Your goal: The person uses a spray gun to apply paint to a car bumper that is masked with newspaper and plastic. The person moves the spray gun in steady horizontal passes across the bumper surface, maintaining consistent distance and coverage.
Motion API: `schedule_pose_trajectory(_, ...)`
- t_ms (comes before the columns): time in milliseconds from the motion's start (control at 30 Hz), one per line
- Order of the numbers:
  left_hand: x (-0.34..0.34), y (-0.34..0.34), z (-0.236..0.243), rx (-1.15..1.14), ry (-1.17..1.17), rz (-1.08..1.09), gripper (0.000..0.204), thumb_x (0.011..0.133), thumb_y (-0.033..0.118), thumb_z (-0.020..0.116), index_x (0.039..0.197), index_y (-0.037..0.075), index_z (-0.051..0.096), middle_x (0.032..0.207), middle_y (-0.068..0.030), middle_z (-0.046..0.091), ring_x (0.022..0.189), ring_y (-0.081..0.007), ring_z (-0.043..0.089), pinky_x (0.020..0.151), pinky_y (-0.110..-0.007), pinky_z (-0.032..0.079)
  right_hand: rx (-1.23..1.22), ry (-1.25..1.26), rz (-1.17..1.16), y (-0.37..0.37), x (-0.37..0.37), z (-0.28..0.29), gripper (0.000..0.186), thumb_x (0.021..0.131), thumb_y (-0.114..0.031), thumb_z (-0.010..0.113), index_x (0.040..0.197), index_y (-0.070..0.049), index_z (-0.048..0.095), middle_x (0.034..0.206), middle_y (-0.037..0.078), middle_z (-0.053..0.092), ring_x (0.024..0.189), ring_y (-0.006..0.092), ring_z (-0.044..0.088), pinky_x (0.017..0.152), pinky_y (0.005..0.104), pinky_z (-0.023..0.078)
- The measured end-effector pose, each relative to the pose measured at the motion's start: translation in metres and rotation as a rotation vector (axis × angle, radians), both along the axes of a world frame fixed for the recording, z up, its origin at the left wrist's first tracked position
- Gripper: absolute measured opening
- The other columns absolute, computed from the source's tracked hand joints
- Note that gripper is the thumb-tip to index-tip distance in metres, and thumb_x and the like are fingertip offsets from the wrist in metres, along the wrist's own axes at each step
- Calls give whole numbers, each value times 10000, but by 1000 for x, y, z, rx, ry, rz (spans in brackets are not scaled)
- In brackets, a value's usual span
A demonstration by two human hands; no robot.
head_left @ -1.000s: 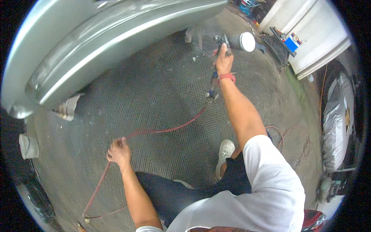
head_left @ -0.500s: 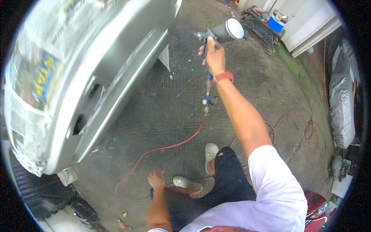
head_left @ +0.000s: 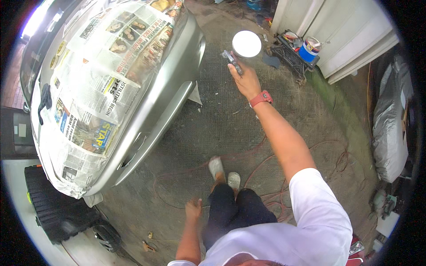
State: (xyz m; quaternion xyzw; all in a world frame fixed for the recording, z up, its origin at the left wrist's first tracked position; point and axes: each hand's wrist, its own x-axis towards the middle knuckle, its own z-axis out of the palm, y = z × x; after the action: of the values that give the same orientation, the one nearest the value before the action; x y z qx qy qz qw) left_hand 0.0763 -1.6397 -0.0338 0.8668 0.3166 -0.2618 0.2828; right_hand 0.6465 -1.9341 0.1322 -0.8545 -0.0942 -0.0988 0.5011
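My right hand (head_left: 246, 81), with a red watch on its wrist, is stretched forward and grips a spray gun (head_left: 232, 60). A round cup with a white lid (head_left: 246, 44) sits on top of the gun. To its left stands a silver car bumper (head_left: 185, 57), apart from the gun. Newspaper sheets (head_left: 104, 84) cover the car's hood above the bumper. My left hand (head_left: 193, 208) hangs low beside my leg, its fingers loosely curled and nothing seen in them.
A red air hose (head_left: 262, 170) loops over the grooved floor near my feet. Far right, a blue-and-white can (head_left: 309, 49) stands on a low black stand (head_left: 288, 53) by white panels. A grey-covered object (head_left: 390, 124) lines the right side. A black ribbed part (head_left: 57, 208) lies at left.
My view has turned, showing more of the papered hood. The spray gun has tilted, with its cup lid now facing up. My feet have shifted, and my left hand's fingers have drawn in.
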Motion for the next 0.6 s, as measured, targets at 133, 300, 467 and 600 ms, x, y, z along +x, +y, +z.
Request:
schedule_pose_trajectory(133, 1, -7, -23, -21, -111, 57, 595, 1047, 506, 707, 1414, 38, 710, 1294, -317, 750, 1241, -492, 716, 1050, -561, 565, -94, -149, 27, 3, 17, -34, 533, 1105, -540, 601, 1283, -59, 746, 1121, 291, 761, 1028, 493, 731, 907, 574, 575)
schedule_pose_trajectory(300, -6, -39, -49, -51, 197, 122, 601, 1046, 521, 710, 1396, 32, 713, 1301, -279, 766, 1270, -458, 717, 1062, -544, 563, -165, 4, 59, 42, 46, -103, 466, 1077, -433, 684, 1272, -14, 744, 1081, 283, 764, 965, 502, 733, 845, 567, 577)
schedule_pose_trajectory(467, 60, -97, -18, -213, 465, 291, 572, 1066, 521, 683, 1403, 60, 720, 1320, -250, 766, 1271, -402, 725, 1084, -520, 554, -90, 136, 98, 56, 124, -146, 482, 1083, -439, 677, 1294, -10, 743, 1094, 299, 763, 990, 498, 736, 872, 554, 589)
schedule_pose_trajectory(600, 113, -118, -20, -184, 336, 256, 590, 1087, 501, 664, 1453, 39, 696, 1375, -230, 751, 1293, -367, 718, 1107, -478, 549, -61, 214, 45, 50, 178, -126, 484, 1093, -393, 670, 1410, -29, 705, 1224, 315, 751, 1089, 493, 738, 928, 535, 590)
